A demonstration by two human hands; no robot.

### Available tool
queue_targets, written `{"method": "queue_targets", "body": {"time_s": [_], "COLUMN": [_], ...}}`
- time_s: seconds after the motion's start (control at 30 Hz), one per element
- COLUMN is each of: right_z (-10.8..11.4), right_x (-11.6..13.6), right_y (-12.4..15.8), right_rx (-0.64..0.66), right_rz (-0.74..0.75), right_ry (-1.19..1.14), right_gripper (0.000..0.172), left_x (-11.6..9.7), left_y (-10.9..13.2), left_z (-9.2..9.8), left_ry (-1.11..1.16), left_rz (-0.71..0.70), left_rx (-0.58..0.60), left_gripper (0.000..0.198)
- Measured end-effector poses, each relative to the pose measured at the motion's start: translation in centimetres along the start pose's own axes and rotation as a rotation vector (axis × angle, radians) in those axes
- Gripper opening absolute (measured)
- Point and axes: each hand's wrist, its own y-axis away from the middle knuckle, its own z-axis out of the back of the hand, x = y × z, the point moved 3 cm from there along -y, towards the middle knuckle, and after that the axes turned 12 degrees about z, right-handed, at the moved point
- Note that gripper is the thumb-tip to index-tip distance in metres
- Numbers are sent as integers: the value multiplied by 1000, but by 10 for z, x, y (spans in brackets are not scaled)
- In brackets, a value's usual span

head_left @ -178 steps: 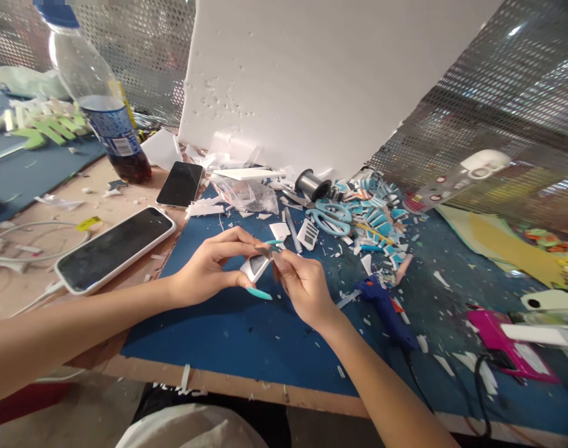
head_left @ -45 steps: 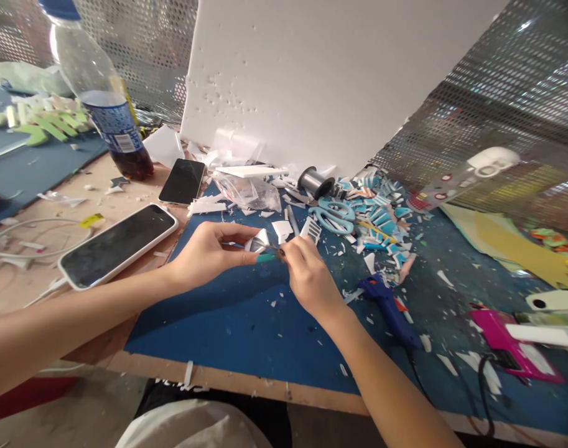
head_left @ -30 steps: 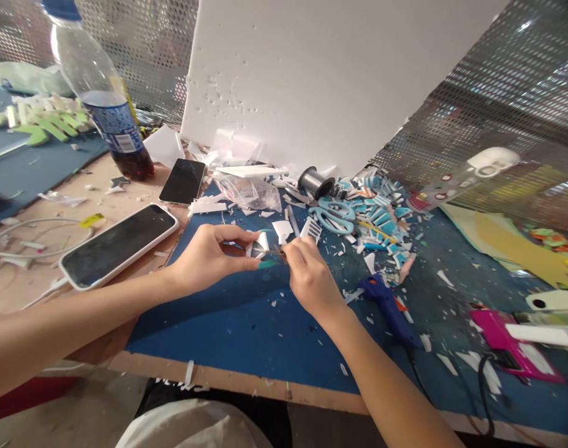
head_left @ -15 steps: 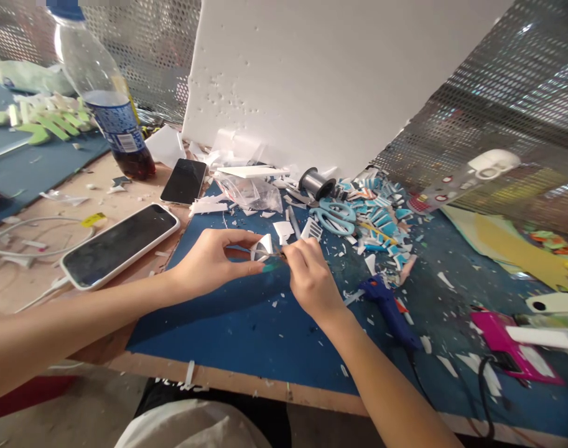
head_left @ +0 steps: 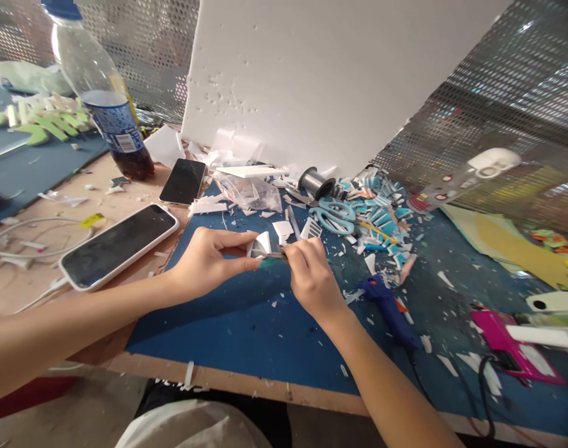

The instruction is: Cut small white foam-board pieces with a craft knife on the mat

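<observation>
White piece (head_left: 263, 243), small, smooth and angular with a greyish side, hangs above the flat blue mat (head_left: 246, 330), pinched in the left hand's (head_left: 209, 258) fingers. Also above the mat, the right hand's (head_left: 311, 274) fingers pinch a slim metallic tool (head_left: 276, 254). Round-looped scissors (head_left: 335, 218) and jagged scraps (head_left: 381, 221) lie toward the mat's far side.

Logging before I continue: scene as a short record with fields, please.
Left grip: pinching a small white-and-grey piece
Right grip: thin blade-like tool, at or near that piece
Surface: blue mat, littered with white scraps
Beyond hands: light-blue scissors near spool
Right side: blue glue gun
Left side: cabled white-cased smartphone; part-filled bottle
</observation>
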Motion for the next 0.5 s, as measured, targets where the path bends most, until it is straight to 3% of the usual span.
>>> {"method": "queue_targets", "body": {"time_s": [0.5], "right_z": [1], "right_x": [1], "right_y": [-2], "right_rx": [-28], "right_rz": [19], "right_ry": [-15], "right_gripper": [21], "left_x": [-5], "left_y": [2], "left_z": [-1], "left_ry": [-57], "left_rz": [-91], "left_rx": [71], "left_gripper": [28]}}
